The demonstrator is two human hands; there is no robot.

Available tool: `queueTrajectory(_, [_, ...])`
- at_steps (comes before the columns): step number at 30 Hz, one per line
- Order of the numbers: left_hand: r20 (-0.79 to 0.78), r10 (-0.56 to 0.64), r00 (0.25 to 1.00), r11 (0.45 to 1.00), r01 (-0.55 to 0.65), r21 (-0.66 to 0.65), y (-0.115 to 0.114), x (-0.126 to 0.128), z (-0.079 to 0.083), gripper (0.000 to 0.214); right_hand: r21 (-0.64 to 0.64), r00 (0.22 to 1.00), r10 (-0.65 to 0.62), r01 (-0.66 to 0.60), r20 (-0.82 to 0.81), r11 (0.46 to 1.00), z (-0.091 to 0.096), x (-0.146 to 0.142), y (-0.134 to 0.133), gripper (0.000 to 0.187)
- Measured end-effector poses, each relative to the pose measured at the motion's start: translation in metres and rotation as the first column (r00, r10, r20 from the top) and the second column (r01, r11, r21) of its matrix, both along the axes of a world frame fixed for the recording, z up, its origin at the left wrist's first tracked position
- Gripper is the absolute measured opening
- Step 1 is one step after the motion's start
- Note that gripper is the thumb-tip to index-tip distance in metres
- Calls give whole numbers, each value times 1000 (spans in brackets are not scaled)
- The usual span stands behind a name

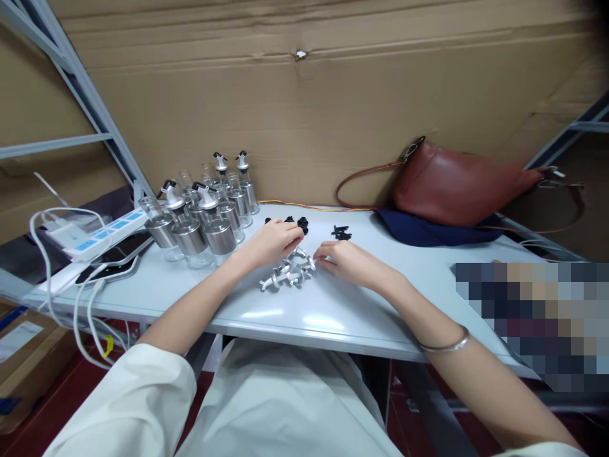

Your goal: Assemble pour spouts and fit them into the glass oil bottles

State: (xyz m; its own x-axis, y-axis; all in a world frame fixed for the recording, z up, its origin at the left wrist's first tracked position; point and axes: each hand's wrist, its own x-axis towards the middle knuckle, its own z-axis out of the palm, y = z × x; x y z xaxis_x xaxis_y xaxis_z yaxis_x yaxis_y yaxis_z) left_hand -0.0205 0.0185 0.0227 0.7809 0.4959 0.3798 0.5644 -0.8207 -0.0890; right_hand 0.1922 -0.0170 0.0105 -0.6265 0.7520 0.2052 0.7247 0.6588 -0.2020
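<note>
My left hand (277, 242) is closed with its fingertips bent down, between the black stoppers (302, 225) and a heap of silver pourer spouts (288, 274). What it pinches, if anything, is hidden under the fingers. At the right edge of the heap, my right hand (351, 261) has its thumb and fingers closed at the end of one silver spout (311, 262). Beyond it lies a small pile of black levers (341, 233). On the left stand several glass bottles with steel sleeves (221, 237); some carry a silver pourer top with a black lever (207, 195).
A white power strip (111, 233), phones (108, 269) and loose white cables (76, 317) occupy the table's left end. At the back right, a brown leather bag (451, 184) rests on dark blue cloth (419, 230). A cardboard wall (295, 127) closes off the back.
</note>
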Motion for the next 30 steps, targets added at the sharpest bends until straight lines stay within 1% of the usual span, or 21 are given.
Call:
queueTrajectory(5, [-5,-6,1000,1000,6,3,0,-1,-2,18,24,1000,6,-5,-9,1000,0,3,1,19])
queueTrajectory(7, [24,-11,1000,1000,11,1,0,0,-3,18,45,999,-2,4,-32,999,1,4,1,19])
queueTrajectory(10, [174,13,985,1000,-14,6,-2,0,-2,16,99,996,0,9,-88,995,2,5,2,17])
queueTrajectory(13, [349,74,934,997,-82,8,-3,1,1,15,165,989,17,8,-145,986,3,6,2,14])
queueTrajectory(15, [430,122,895,992,-119,-34,-4,2,2,14,200,983,26,11,-181,980,4,6,2,11])
queueTrajectory(17, [510,166,844,985,-120,-122,-4,4,1,13,223,973,34,18,-228,975,6,6,2,9])
queueTrajectory(19, [586,195,786,972,-76,-221,-3,5,1,15,248,955,43,32,-293,968,7,5,2,9])
queueTrajectory(21, [626,201,754,962,-31,-272,-2,5,0,18,281,933,50,56,-356,958,9,5,2,11])
queueTrajectory(25, [610,186,770,965,-25,-262,-3,6,0,23,348,893,43,130,-449,928,13,3,-1,15])
queueTrajectory(27, [640,184,746,948,39,-317,-5,7,1,25,367,865,36,174,-500,914,15,2,-3,15])
queueTrajectory(30, [708,197,679,889,181,-421,-8,9,0,27,372,824,33,220,-566,902,16,2,-4,15])
